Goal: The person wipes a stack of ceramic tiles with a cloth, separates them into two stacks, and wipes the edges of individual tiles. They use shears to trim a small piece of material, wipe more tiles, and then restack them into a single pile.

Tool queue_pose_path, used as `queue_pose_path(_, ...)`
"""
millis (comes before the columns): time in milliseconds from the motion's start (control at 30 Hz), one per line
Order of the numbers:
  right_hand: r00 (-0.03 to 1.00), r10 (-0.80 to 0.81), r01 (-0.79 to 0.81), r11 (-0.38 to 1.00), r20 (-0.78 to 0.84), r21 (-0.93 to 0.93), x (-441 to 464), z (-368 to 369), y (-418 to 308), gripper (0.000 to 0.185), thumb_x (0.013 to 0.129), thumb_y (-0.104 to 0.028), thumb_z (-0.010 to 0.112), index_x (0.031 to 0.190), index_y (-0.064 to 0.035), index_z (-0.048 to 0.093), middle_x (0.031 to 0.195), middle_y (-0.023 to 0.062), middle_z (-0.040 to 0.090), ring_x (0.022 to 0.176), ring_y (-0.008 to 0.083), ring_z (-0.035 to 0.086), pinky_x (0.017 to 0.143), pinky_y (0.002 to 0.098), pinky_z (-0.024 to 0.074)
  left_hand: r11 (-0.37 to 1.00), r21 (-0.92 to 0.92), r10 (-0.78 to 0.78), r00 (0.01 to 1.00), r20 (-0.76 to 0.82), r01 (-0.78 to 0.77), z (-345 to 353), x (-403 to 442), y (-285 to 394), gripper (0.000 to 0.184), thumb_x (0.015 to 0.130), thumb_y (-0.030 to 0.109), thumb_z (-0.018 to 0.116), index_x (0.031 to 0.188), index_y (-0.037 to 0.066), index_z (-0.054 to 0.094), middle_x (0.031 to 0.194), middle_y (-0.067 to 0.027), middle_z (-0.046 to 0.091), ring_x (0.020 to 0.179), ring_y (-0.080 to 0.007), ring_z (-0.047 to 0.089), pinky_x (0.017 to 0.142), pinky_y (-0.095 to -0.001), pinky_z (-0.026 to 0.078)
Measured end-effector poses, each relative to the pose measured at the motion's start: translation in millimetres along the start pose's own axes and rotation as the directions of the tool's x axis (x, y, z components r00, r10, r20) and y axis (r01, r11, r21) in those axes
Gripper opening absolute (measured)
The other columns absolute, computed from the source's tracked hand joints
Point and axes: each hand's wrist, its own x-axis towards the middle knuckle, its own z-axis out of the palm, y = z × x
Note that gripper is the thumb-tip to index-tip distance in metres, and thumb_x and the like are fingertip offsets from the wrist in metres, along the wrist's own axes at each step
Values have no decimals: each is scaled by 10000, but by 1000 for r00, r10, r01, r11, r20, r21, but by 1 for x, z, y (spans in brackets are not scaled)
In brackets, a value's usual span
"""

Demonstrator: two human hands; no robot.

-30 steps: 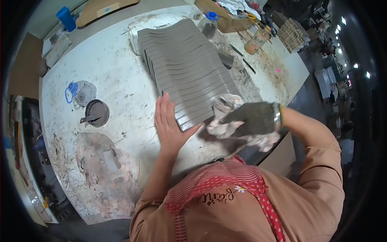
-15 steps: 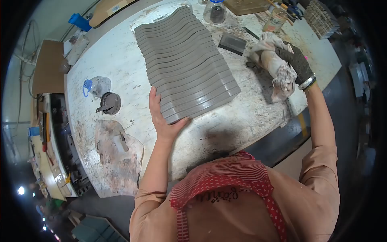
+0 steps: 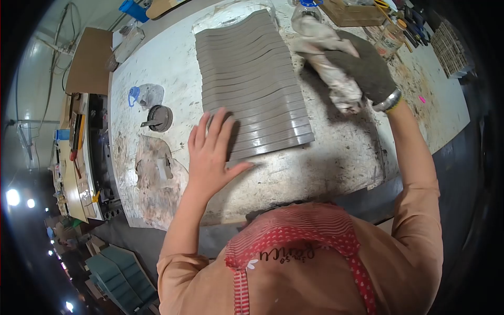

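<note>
A stack of grey wavy strips (image 3: pixel 252 79) lies on the white, stained table (image 3: pixel 278 184). At its near left corner is my bare left hand (image 3: pixel 210 152), fingers spread, holding nothing. My right hand (image 3: pixel 359 65), in a dark glove, grips a dirty white cloth (image 3: pixel 333 73) to the right of the stack. Its fingers are partly hidden by the cloth, and both are slightly blurred. The dark block seen earlier beside the stack is not visible.
A round dark tub (image 3: pixel 160 118) and a clear bottle with a blue cap (image 3: pixel 149 95) are on the left. Nearer lies a stained sheet (image 3: pixel 155 184). Toward the back right are a bottle with an orange cap (image 3: pixel 391 38), a cardboard box (image 3: pixel 349 13) and a wicker basket (image 3: pixel 450 50).
My right hand first carried the cloth away from the stack's near right corner to the far right, then leftward toward the stack. My left hand has lifted from the stack's edge, its fingers now more spread.
</note>
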Motion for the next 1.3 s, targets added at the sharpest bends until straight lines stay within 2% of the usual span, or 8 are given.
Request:
queue_pose_path(133,788,-608,605,739,94,-297,56,54,-65,246,880,-128,563,1111,-130,649,1192,59,628,1035,186,606,918,372,498,999,-17,-47,995,84,49,5,20,1,907,695,580,713,1334,-5,443,1454,-172,372,1350,-421,310,1031,-494,338)
queue_pose_path(200,752,72,174,937,656,-303,86,89,-94,194,856,-124,583,1027,-84,665,1033,122,676,838,243,672,746,352,550,997,-18,-65,986,153,69,6,20,-1,896,696,571,717,1320,-14,451,1428,-187,390,1345,-418,319,1023,-483,354)
queue_pose_path(300,795,-362,551,766,488,-330,83,101,-84,172,782,-136,660,937,-63,669,998,119,676,854,251,667,758,344,541,998,-29,-54,985,165,60,6,24,-6,890,695,560,723,1304,-32,460,1383,-211,419,1335,-414,335,1015,-466,376)
queue_pose_path(567,508,344,656,439,790,-614,133,59,-93,300,902,-375,543,866,-82,595,926,34,590,779,184,600,558,320,496,995,-92,-19,998,66,25,7,24,-8,903,686,525,745,1315,-53,453,1407,-194,406,1333,-385,341,1037,-423,389)
queue_pose_path(733,785,139,49,958,604,-283,110,80,-88,183,853,-226,620,950,-78,574,731,38,629,599,168,627,559,311,527,996,-90,-20,998,60,26,9,24,-7,892,676,514,757,1305,-50,469,1412,-183,402,1333,-377,342,1037,-420,392)
queue_pose_path(867,623,-139,676,590,770,-441,96,75,-107,351,805,-162,609,1139,-75,545,985,163,657,868,310,671,763,426,548,998,-60,10,999,52,-7,11,24,-11,884,679,486,757,1311,-56,458,1432,-202,366,1354,-358,317,947,-429,463)
queue_pose_path(933,561,538,-517,821,629,-241,104,61,-108,327,868,-215,547,1164,-77,530,1034,146,659,892,298,677,861,369,532,998,-65,11,998,69,-6,11,23,-10,886,681,488,755,1313,-56,457,1435,-202,366,1358,-361,311,947,-432,465)
queue_pose_path(1300,684,45,579,573,728,-580,98,87,-88,44,767,-148,601,783,-120,630,802,101,654,792,249,660,673,410,511,994,-106,2,999,34,2,16,23,-13,886,683,484,758,1310,-64,457,1433,-206,370,1356,-374,312,948,-433,468)
